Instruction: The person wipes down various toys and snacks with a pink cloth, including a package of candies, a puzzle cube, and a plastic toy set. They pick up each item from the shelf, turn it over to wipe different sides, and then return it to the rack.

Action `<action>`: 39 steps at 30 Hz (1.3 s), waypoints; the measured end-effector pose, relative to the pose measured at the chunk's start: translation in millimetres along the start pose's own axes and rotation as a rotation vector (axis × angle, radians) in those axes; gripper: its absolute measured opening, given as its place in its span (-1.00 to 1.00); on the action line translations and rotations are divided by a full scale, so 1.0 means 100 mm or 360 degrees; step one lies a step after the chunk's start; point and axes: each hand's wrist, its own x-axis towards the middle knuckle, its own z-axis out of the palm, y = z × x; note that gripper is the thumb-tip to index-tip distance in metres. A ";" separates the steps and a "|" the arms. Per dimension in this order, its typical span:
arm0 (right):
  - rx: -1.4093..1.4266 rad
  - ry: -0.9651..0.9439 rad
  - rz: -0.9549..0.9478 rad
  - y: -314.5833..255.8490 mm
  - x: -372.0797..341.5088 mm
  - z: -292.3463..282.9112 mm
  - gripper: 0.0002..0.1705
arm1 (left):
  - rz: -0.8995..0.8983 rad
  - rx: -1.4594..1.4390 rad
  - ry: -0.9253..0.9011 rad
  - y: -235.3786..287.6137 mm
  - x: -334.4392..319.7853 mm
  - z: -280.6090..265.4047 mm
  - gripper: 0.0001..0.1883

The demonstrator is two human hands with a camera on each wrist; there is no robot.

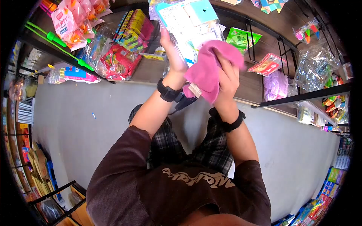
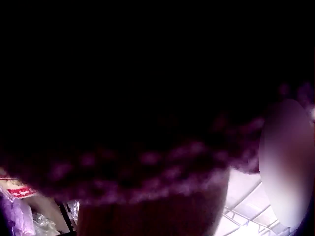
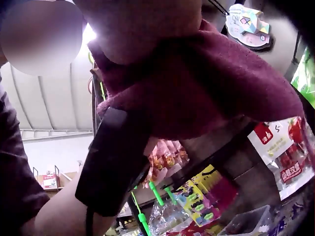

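My left hand [image 1: 174,56] holds a white and light-blue flat package [image 1: 175,28] above the shelf, thumb along its near edge and the other fingers hidden behind it. My right hand [image 1: 228,77] grips a bunched pink cloth [image 1: 205,73] with a small pale label. The cloth overlaps the package's lower right corner. In the right wrist view the cloth [image 3: 216,83] spreads below the hand, close by the left wrist's black camera [image 3: 110,162]. Dark, fuzzy cloth [image 2: 142,182] covers most of the left wrist view.
On the shelf lie pink snack bags [image 1: 71,22], a red bag [image 1: 118,62], yellow packs [image 1: 132,30], a green pouch [image 1: 241,39], a red and white pack [image 1: 268,64] and a purple bundle [image 1: 275,86]. Black metal dividers [image 1: 286,54] rise between goods. Grey floor [image 1: 75,124] lies below.
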 end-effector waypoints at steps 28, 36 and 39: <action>0.0855 0.0567 0.1784 0.39 0.18 -0.40 -0.60 | -0.0088 0.0285 -0.0146 -0.06 0.13 -0.17 -0.61; 0.2495 0.0783 0.1920 0.43 0.25 -0.61 -0.49 | 0.0056 0.0368 -0.0141 0.11 0.13 -0.16 -0.57; 0.2972 0.0808 0.1820 0.42 0.26 -0.68 -0.45 | 0.0113 0.0284 -0.0078 0.18 0.17 -0.16 -0.53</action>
